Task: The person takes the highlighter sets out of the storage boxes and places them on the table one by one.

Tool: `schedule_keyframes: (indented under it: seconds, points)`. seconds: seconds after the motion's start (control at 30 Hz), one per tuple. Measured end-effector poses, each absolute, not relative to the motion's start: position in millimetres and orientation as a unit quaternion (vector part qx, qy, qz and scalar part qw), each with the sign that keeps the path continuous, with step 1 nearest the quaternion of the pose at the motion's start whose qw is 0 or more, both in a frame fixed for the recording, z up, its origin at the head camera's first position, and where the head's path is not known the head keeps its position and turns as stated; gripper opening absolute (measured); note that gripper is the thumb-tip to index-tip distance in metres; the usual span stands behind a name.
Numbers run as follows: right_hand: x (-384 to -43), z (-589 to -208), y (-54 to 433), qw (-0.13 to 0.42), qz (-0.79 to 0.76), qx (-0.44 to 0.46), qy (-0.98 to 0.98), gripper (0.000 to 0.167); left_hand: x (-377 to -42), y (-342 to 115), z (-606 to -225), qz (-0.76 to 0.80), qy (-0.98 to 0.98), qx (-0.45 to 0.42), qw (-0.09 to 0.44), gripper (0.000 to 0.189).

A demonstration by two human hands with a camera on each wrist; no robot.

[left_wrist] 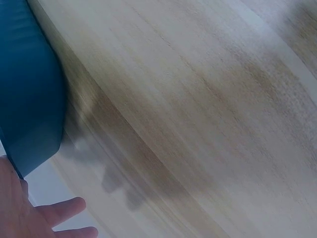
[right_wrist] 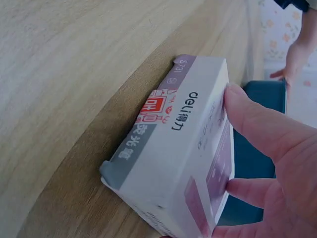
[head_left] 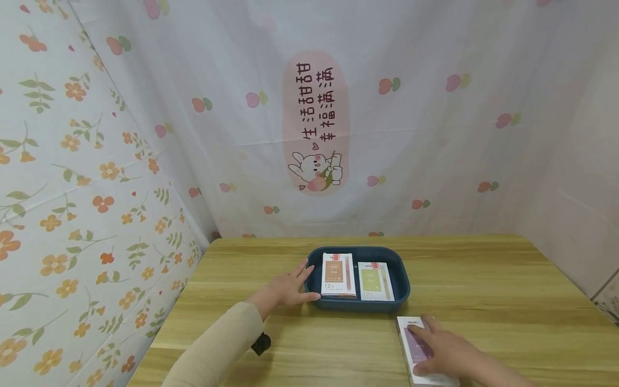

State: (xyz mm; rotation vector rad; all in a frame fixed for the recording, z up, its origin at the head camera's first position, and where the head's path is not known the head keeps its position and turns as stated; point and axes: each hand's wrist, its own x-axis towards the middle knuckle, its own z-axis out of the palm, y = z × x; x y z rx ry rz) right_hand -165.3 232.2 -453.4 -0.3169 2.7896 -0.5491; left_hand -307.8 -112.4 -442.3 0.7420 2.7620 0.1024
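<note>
At the left end of a dark blue two-compartment tray (head_left: 358, 306), my left hand (head_left: 288, 289) touches the rim with its fingers spread. In the left wrist view its fingers (left_wrist: 64, 210) look straight beside the tray's wall (left_wrist: 32, 94). An orange-labelled box (head_left: 338, 275) lies in the left compartment and a yellow-green-labelled box (head_left: 375, 282) in the right one. In front of the tray's right corner, my right hand (head_left: 442, 349) grips a white and purple highlighter box (right_wrist: 163, 129). Thumb and fingers press on its printed face and edge, while the palm hides part of it.
A wooden table (head_left: 309, 349) lies under everything. Behind it hangs a white patterned curtain (head_left: 232, 177), and a flowered curtain (head_left: 87, 258) borders the left side. A black strap piece (head_left: 261, 344) shows by my left sleeve (head_left: 220, 344).
</note>
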Motion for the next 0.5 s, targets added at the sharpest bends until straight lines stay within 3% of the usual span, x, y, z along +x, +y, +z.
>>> schedule_keyframes:
  seconds: [0.5]
  points:
    - [-162, -453, 213, 0.152, -0.209, -0.108, 0.960, 0.084, -307, -113, -441, 0.045, 0.955, 0.255, 0.147, 0.086]
